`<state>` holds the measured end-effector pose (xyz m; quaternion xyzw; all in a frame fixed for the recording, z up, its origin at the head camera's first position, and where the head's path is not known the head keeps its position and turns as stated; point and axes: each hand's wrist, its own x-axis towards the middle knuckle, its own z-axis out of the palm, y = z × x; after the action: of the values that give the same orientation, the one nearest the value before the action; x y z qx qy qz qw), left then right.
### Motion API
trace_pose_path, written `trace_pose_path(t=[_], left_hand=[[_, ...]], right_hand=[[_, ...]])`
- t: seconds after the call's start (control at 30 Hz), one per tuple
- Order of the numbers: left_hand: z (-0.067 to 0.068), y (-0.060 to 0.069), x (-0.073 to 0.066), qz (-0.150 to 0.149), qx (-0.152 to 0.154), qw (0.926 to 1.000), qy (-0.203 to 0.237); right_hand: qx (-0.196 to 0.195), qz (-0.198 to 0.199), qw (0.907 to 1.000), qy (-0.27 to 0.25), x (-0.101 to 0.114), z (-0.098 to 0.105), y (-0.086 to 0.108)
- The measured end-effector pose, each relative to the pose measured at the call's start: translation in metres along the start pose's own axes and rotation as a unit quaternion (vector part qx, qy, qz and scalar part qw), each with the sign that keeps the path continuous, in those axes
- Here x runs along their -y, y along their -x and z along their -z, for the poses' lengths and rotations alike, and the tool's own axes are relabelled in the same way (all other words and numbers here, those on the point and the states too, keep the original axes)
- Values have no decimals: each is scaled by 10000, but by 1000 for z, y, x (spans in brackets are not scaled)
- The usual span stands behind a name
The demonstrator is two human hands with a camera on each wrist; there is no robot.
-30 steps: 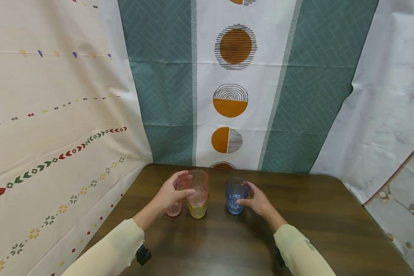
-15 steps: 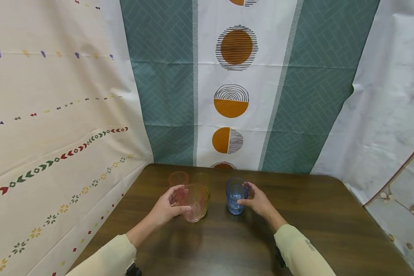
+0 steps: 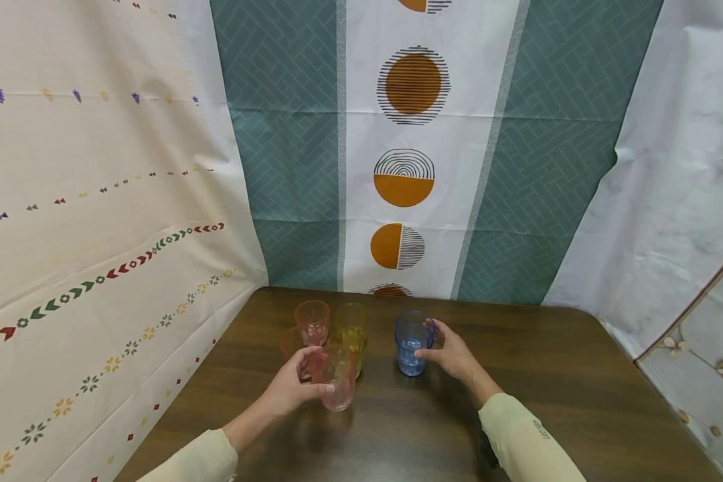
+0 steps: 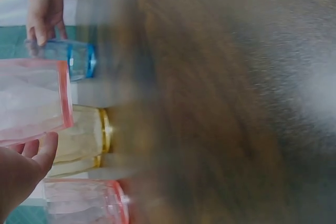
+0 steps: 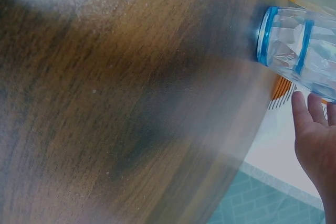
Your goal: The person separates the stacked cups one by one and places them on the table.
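Observation:
My left hand [image 3: 292, 387] grips a clear pink glass [image 3: 339, 387] by its side. In the left wrist view the base of this pink glass [image 4: 34, 98] is off the table, and the thumb and fingers lie against it. At the middle of the table stands a blue glass [image 3: 411, 355], upright. It has two blue bands [image 5: 303, 45] in the right wrist view, like one glass nested in another. My right hand [image 3: 456, 353] holds the blue glass from the right, thumb in front and fingers behind.
Behind the held glass stand yellow glasses [image 3: 351, 328], partly hidden. To their left are pink glasses, one at the back [image 3: 312, 320] and one nearer [image 3: 290, 343], partly covered by my left hand. The brown wooden table [image 3: 554, 381] meets patterned cloth walls.
My left hand has drawn the pink glass down and toward me, away from above the yellow glass. The glasses behind now show more. My right hand and the blue glass stay put.

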<state>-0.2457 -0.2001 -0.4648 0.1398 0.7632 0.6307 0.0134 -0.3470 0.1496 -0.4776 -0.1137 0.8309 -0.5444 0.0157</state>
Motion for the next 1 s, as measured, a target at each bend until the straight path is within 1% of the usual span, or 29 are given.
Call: trace_pose_path(t=[0.33,0.5,0.6,0.83,1.0], left_hand=[[-10,7,13,206,57,9995,240],[-13,9,15,263,-7,9995,189],[-14,10,17,244,-16,9996,134],[-14,11,25,272,22,9995,188],[-13,10,30,199,111,9996,190]], right_hand=[[-28,-53,10000,50,0,-1,1],[-3,5,10000,45,0,-1,1],[-16,-29,10000,-3,0,0,1],[-30,-93,10000,-14,-1,-1,0],[-31,-107,9999,-6,-1,0,0]])
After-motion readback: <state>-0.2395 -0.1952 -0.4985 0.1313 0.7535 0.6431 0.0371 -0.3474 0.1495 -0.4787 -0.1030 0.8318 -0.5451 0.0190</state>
